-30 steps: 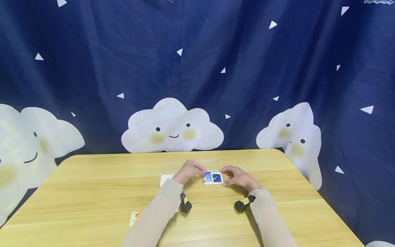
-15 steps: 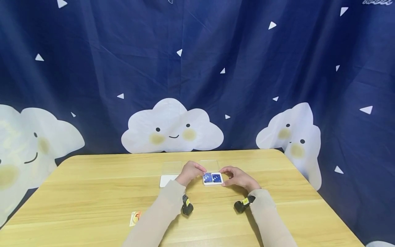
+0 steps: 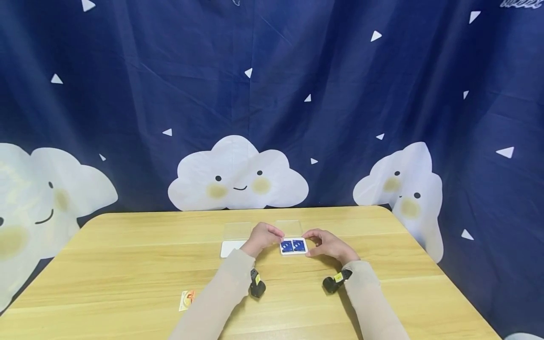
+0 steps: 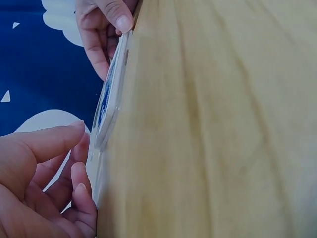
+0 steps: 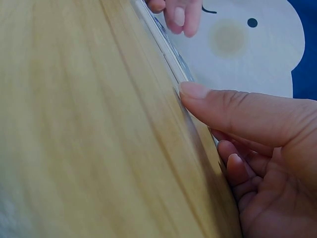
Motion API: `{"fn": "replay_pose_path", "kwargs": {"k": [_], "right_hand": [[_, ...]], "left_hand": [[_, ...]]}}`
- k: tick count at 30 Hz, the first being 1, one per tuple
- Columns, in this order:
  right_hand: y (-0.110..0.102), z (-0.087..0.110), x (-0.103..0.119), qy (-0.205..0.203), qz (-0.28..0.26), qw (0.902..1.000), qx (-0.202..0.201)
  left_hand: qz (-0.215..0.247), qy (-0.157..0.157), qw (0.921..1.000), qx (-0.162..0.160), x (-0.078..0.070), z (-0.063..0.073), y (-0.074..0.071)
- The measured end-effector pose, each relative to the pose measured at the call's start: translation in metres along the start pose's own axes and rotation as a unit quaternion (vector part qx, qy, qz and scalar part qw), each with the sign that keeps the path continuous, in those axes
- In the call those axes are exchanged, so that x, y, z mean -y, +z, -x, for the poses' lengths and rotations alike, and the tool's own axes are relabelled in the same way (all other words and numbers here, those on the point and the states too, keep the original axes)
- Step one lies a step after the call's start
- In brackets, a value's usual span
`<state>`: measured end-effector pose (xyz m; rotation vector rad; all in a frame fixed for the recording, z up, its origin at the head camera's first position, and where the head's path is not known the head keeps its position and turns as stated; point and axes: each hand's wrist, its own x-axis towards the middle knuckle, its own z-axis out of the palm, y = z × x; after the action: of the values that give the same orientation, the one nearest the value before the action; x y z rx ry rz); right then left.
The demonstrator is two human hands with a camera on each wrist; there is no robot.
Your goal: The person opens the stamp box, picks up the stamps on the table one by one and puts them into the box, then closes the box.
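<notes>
A flat white case [image 3: 293, 253] lies on the table with its clear lid [image 3: 289, 228] folded back. Two dark blue square cards with pale moon shapes, a left card [image 3: 286, 246] and a right card [image 3: 299, 245], sit side by side in it. My left hand [image 3: 262, 237] has its fingertips at the case's upper left corner; in the left wrist view its fingers are loosely bent with nothing seen between them. My right hand [image 3: 329, 245] grips the case's right end, thumb [image 5: 198, 91] at the near edge and index finger at the far corner.
Left of my left hand lies a second white case [image 3: 231, 247], partly covered by the hand, its clear lid [image 3: 237, 230] laid back. A small printed card [image 3: 186, 300] rests near my left forearm. A navy curtain [image 3: 272, 94] hangs behind the wooden table [image 3: 127, 274].
The left card, paler and tilted a second ago, now lies flat and level with the right one. My left hand has shifted only slightly; my right hand keeps its place.
</notes>
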<state>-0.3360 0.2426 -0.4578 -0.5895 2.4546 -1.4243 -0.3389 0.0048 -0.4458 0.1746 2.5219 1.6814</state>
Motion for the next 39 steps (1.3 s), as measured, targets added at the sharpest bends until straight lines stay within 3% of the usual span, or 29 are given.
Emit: {"fn": "replay_pose_path", "kwargs": {"k": [10,21,32,39], "right_hand": [[0.0,0.001,0.001,0.007,-0.02,0.9998,0.002],[0.001,0.002,0.002,0.017,-0.026,0.9995,-0.011],[-0.006,0.005,0.005,0.002,-0.034,0.9991,-0.024],[0.007,-0.003,0.023,-0.008,-0.025,0.999,-0.037]], "left_hand": [[0.003,0.012,0.9997,0.019,-0.006,0.007,-0.018],[-0.01,0.016,0.9997,0.013,-0.017,0.024,-0.067],[-0.037,0.035,0.9987,0.007,-0.01,0.051,-0.112],[-0.074,0.045,0.9962,-0.005,0.001,0.068,-0.135]]}}
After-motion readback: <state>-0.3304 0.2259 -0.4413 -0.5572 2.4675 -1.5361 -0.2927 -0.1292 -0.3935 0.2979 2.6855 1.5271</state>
